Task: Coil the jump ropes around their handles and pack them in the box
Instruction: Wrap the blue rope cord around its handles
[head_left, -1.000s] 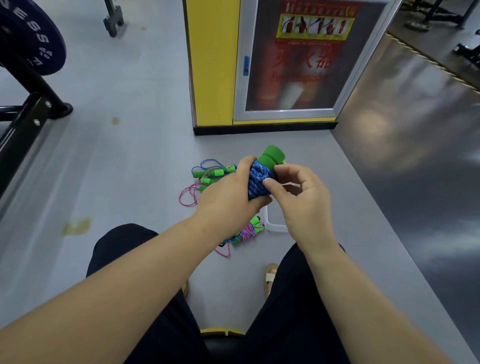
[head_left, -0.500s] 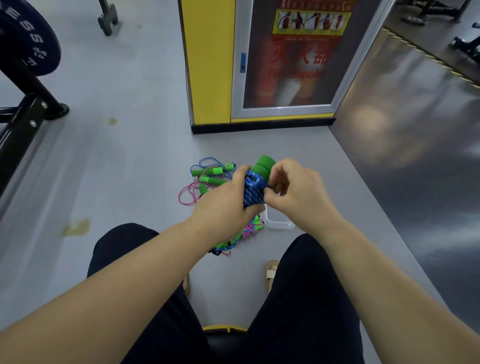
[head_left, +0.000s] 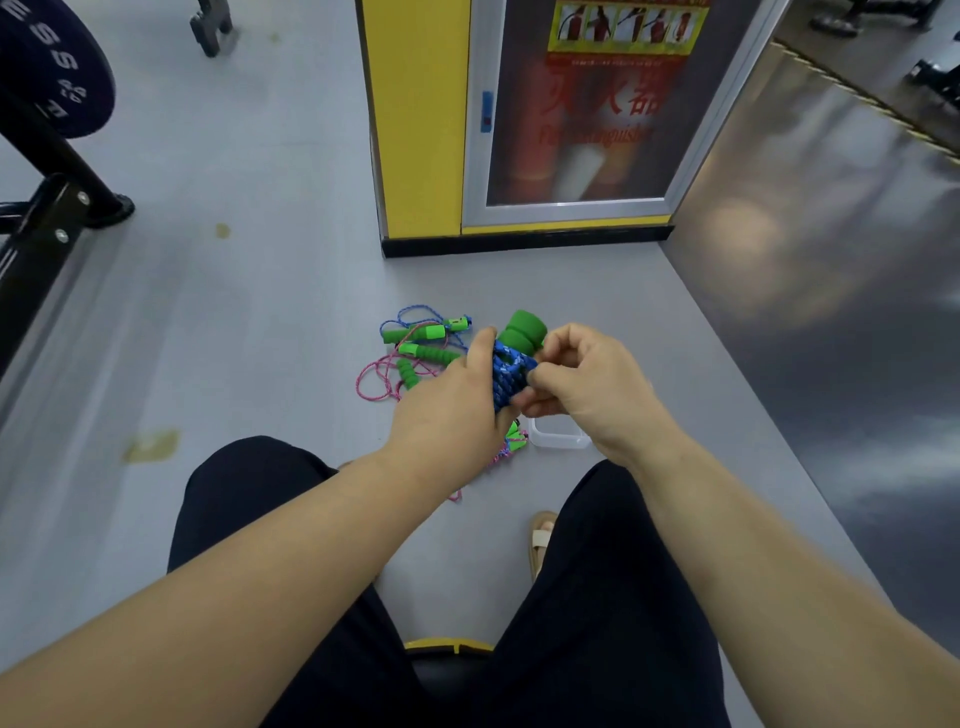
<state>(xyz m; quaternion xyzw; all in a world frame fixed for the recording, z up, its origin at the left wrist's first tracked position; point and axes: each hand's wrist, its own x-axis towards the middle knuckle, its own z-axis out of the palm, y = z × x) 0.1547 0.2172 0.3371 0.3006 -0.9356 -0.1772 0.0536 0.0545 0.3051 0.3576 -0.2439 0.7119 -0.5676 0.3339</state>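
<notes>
Two hands are meeting on one bundle as I'm watching from the head view. My left hand (head_left: 457, 410) is wrapping its fingers round the blue rope (head_left: 506, 376) coiled on the green handles (head_left: 524, 330), gripping it from the left. My right hand (head_left: 597, 384) is pinching the coil's right side with curled fingertips. I'm guessing it is tucking in the loose end, though the end itself is hiding under the fingers.

The bundle is hovering above the floor (head_left: 260, 312), its long axis tilting up and away from me, with the handle ends poking out at the far top. Now the bit that matters: the clear box (head_left: 558, 440) is sitting on the floor just below the hands and nearer to me, peeking out beneath the right hand. So I'm judging the right hand the nearer one for the drop, with the bundle needing to tip flat.

A pink-and-blue bundle (head_left: 511, 444) is lying just left of the box; whether they are touching, I can't tell. Further out left, the loose ropes (head_left: 415, 353) are lying uncoiled.
</notes>
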